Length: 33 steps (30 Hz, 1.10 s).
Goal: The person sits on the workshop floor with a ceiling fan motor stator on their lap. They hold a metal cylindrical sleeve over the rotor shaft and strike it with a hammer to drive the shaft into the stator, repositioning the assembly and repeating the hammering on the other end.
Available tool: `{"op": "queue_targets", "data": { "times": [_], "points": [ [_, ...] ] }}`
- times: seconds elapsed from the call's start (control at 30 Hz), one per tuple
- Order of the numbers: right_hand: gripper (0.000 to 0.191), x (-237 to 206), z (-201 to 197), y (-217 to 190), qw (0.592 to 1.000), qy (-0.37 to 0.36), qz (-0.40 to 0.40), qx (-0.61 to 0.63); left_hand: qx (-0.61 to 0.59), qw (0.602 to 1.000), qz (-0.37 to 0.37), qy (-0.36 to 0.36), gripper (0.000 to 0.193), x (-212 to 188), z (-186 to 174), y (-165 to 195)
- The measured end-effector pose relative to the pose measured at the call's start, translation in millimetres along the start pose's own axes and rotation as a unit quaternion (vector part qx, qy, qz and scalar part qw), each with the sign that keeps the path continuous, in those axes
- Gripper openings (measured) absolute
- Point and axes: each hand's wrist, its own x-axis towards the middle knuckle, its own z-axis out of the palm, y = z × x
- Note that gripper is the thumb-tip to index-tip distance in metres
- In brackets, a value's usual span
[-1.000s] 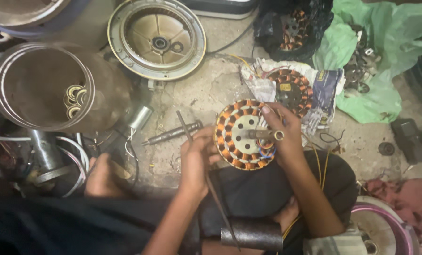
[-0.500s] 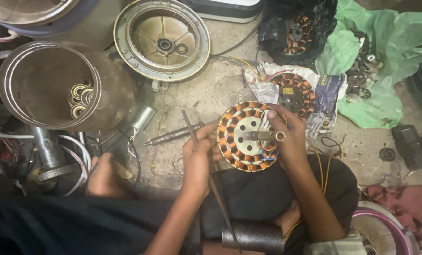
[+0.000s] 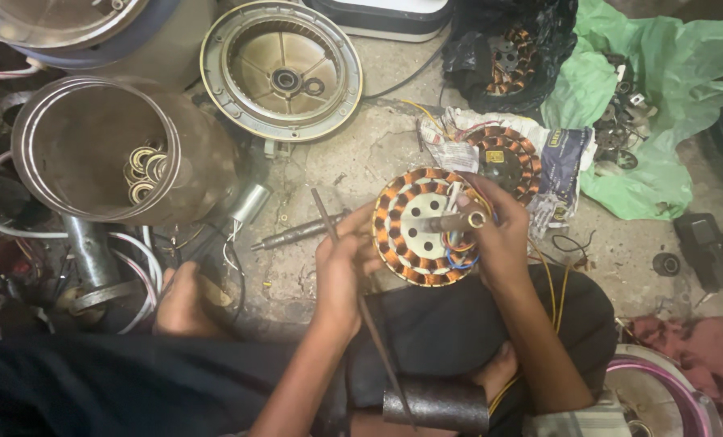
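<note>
- The concrete floor (image 3: pixel 361 162) filled the middle of the frame, dirty and covered with parts.
- A green plastic bag (image 3: pixel 661 89) lay in the upper right corner, with small metal pieces on it.
- A big metal can (image 3: pixel 94 154) stood at the left side, and some ring-shaped bearings (image 3: pixel 143 170) were inside it.
- A round motor cover (image 3: pixel 282 71) lay at the top centre, open side up, well apart from the hands.
- The stator (image 3: pixel 422 226), a round disc with copper coils around its rim, was at the centre of the frame, above the person's lap, tilted toward the camera.
- A second wound stator (image 3: pixel 503 158) lay just behind it on a printed wrapper.
- The right hand (image 3: pixel 495 239) was closed on the right edge of the stator and grasped it, with fingers near the shaft and the coloured wires.
- The left hand (image 3: pixel 341 271) was clenched around a thin metal rod (image 3: pixel 369 324), which ran from the centre down to the lower middle of the frame.
- A short metal shaft piece (image 3: pixel 296 233) lay on the floor just left of the left hand.
- In my judgement the step in hand was work on the coil windings; the next move asks for a steady hold of the disc and a careful tip, because the wires are thin.
</note>
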Motion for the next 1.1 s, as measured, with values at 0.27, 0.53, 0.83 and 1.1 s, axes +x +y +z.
{"op": "queue_targets", "data": {
  "times": [0.27, 0.53, 0.83, 1.1],
  "points": [
    [0.046, 2, -1, 1, 0.999, 0.001, 0.004, -0.034, -0.007, 0.999, -0.014, 0.034, 0.054, -1, 5, 4],
    [0.044, 4, 2, -9, 0.996, 0.005, 0.092, -0.017, -0.051, 0.999, 0.0, 0.007, 0.052, 3, -3, -6],
    [0.06, 0, -8, -21, 0.99, -0.134, 0.003, -0.046, -0.001, 0.998, 0.019, 0.055, 0.038, 1, -1, 1],
    [0.081, 0, -33, -29, 0.966, -0.246, -0.002, -0.077, -0.153, 0.986, 0.023, 0.064, 0.031, 10, -26, 24]
  ]
}}
